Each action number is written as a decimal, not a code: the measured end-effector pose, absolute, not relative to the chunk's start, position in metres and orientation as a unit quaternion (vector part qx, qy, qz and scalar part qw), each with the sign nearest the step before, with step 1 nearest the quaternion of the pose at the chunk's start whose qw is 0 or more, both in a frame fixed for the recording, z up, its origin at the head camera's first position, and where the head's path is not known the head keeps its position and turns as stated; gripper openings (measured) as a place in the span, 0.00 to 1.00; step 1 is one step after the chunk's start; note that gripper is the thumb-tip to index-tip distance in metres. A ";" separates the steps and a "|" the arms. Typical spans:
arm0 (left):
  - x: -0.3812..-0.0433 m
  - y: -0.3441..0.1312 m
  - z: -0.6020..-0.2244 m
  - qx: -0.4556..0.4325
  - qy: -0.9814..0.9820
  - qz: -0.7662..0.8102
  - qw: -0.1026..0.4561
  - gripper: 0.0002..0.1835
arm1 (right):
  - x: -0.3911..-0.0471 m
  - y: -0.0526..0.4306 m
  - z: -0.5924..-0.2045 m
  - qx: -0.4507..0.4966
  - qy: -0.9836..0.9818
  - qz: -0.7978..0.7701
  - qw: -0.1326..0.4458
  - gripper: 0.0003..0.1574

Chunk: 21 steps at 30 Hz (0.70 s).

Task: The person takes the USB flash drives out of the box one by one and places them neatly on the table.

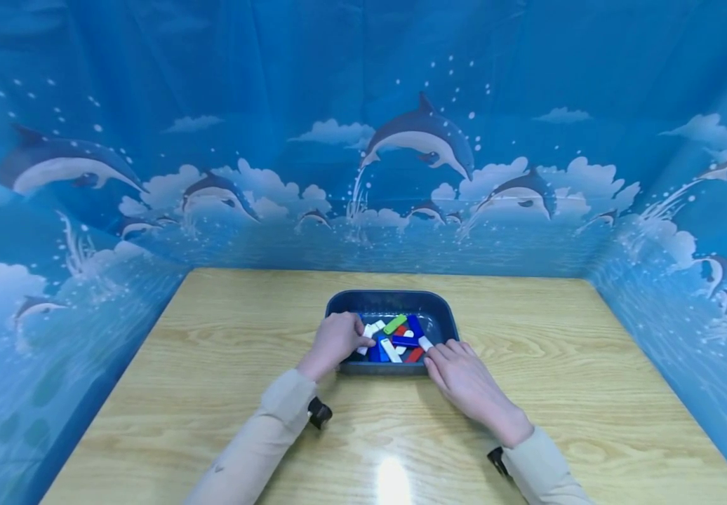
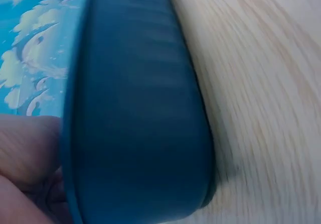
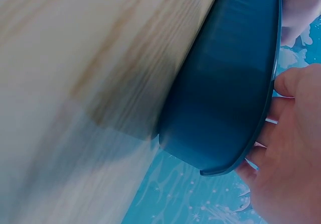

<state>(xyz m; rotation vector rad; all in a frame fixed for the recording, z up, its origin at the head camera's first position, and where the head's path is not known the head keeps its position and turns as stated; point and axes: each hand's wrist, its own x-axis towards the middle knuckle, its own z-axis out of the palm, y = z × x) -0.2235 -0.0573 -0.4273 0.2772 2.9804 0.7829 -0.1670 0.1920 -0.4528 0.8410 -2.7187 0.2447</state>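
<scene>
White blocks (image 1: 425,344) lie apart: curled left fingers (image 1: 358,324) pinch one, loosely extended right fingers (image 1: 441,351) touch another.

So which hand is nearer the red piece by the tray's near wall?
Right. The right hand is just right of the red piece; the left hand, farther off leftward.

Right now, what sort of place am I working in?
Probably a staged tabletop booth indoors: a dolphin-print backdrop runs behind and along both sides of a wood-grain table, which holds a dark tray of small colored pieces.
</scene>
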 end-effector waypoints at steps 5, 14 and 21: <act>-0.220 -0.060 -0.423 0.051 0.920 0.385 0.056 0.13 | -0.167 0.192 -0.453 0.290 -0.943 0.086 0.141 0.09; -0.204 -0.068 -0.414 0.034 0.895 0.442 0.058 0.12 | -0.167 0.191 -0.452 0.286 -0.944 0.090 0.135 0.13; -0.190 -0.074 -0.411 0.027 0.875 0.480 0.059 0.13 | -0.167 0.191 -0.453 0.286 -0.944 0.091 0.135 0.13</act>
